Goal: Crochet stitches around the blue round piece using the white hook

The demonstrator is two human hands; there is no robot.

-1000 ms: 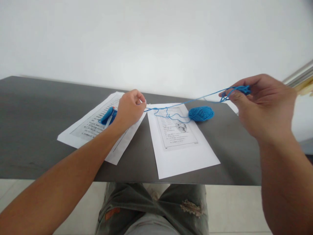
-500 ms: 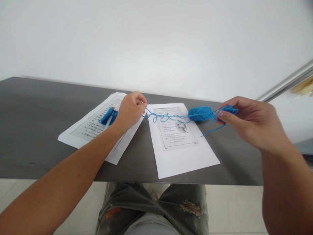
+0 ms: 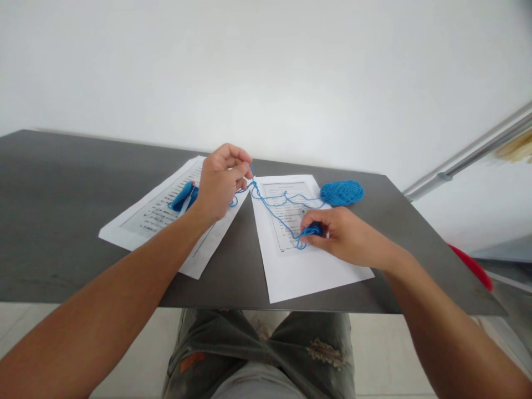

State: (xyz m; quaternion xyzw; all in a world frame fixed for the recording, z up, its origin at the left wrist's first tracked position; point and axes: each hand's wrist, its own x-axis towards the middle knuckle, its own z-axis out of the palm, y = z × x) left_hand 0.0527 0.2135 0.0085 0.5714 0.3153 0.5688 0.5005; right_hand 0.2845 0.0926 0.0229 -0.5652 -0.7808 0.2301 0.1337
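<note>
My left hand pinches a strand of blue yarn above the gap between two printed sheets. Loose loops of that yarn run right across the sheet. Over the right sheet, my right hand is closed on a small bundle of blue yarn, partly hidden by the fingers. A larger blue yarn ball lies at the right sheet's upper right corner. Beside my left wrist, a piece of blue crochet work rests on the left sheet with a light-handled tool, partly covered by my arm.
Two printed paper sheets, the left sheet and the right sheet, lie on a dark grey table. A white wall stands behind it. Something red shows past the table's right edge, near a metal rail.
My right hand has moved left and nearer with the yarn bundle, from beside the yarn ball to over the right sheet. My left hand has risen slightly, lifting the strand.
</note>
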